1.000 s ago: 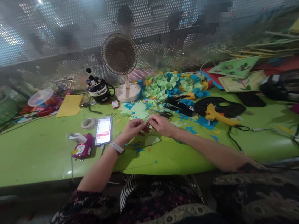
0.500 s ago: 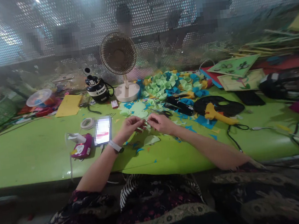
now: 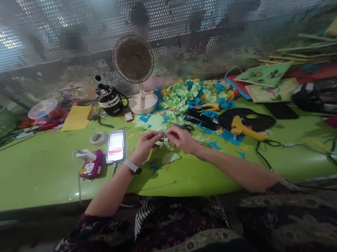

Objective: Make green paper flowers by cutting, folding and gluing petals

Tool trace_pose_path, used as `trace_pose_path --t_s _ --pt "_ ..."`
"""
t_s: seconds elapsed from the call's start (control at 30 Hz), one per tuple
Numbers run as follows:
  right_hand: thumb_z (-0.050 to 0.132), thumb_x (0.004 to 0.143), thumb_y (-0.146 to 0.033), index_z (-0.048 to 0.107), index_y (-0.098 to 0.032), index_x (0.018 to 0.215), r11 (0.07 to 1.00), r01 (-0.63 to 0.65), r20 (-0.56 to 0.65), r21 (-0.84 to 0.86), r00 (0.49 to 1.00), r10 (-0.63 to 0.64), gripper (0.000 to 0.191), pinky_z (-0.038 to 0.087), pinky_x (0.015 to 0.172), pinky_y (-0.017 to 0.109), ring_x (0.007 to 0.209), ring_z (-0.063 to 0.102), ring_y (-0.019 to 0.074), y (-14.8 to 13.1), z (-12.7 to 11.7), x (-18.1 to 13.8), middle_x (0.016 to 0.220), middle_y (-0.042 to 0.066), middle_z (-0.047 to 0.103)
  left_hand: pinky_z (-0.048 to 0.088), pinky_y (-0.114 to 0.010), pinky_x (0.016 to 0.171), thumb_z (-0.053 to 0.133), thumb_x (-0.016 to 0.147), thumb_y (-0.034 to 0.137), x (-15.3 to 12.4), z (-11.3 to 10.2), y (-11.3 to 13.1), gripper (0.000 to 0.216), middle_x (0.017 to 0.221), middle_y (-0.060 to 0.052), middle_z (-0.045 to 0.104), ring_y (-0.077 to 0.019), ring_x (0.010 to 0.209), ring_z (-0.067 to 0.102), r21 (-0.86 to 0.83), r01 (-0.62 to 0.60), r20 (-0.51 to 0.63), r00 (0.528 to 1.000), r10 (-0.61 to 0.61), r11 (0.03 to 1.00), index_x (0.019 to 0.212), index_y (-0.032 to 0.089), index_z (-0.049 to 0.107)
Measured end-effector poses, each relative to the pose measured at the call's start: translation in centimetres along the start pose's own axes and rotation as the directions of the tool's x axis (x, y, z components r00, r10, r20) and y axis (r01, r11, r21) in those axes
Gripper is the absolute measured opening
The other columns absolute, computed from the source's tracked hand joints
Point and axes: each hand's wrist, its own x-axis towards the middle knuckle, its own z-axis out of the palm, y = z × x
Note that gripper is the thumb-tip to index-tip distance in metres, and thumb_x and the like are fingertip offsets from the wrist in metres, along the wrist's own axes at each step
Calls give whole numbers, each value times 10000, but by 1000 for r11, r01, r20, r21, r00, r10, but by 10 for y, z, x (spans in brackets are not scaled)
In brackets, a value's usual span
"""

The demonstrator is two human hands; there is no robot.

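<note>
My left hand (image 3: pixel 147 145) and my right hand (image 3: pixel 183 139) meet over the middle of the table, fingertips almost touching. Both are closed in a pinch around something small between them, too tiny to name. Pale green paper scraps (image 3: pixel 166 143) show just beneath the fingers; I cannot tell whether any is held. Nearer to me, a pale green paper half-circle (image 3: pixel 171 157) lies flat among blue offcuts (image 3: pixel 157 168). Behind my right hand a pair of dark-handled scissors (image 3: pixel 188 127) is partly hidden.
A heap of folded paper pieces (image 3: pixel 186 95) lies behind my hands, beside a fan (image 3: pixel 134 61). To the right are a yellow glue gun (image 3: pixel 245 129) with its cable and a black palette-shaped piece (image 3: pixel 252 118). Left stand a phone (image 3: pixel 115 147), tape roll (image 3: pixel 97 138) and purple socket block (image 3: pixel 93 166).
My fingertips have shifted only slightly while staying pinched together at the same spot. The things on the table lie as before.
</note>
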Motion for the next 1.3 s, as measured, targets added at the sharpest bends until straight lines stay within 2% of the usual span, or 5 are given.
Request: trace_pose_path --t_s 0.23,0.47,0.63,1.03,1.3 --pt "630 860 -450 598 -209 764 926 7 124 -378 991 43 261 364 575 282 601 532 156 9 -36 17 704 30 641 433 -180 503 843 632 503 3 -5 -1 438 766 -31 706 -113 648 648 16 -4 -10 1000 4 1000 808 149 655" --pt "650 804 -302 647 -175 879 468 -162 -15 -868 953 303 147 365 611 277 813 621 234 18 -76 29 958 125 678 457 -192 524 863 608 511 3 -6 4 477 792 -50 732 -116 646 660 -31 19 -2 1000 -19 999 807 146 630" --pt "602 804 -374 673 -190 984 376 -206 -15 -903 892 452 267 391 626 281 903 656 258 18 -78 34 1025 109 715 490 -214 571 877 580 503 6 -6 2 489 820 -52 736 -132 685 678 -58 10 -36 999 -12 998 821 149 642" --pt "667 740 -340 656 -195 844 523 -297 -50 -799 899 435 179 400 609 281 810 661 233 13 -88 35 878 68 725 529 -241 636 840 677 442 7 -10 -2 413 901 -71 751 -157 776 714 -107 -22 -31 999 19 994 859 151 610" --pt "783 702 -374 561 -184 750 908 -418 55 -34 906 420 296 448 520 237 513 546 99 -1 -63 28 657 6 645 550 -250 649 832 691 449 4 -6 2 414 876 -77 751 -159 776 716 -163 -45 -49 998 37 986 854 142 607"
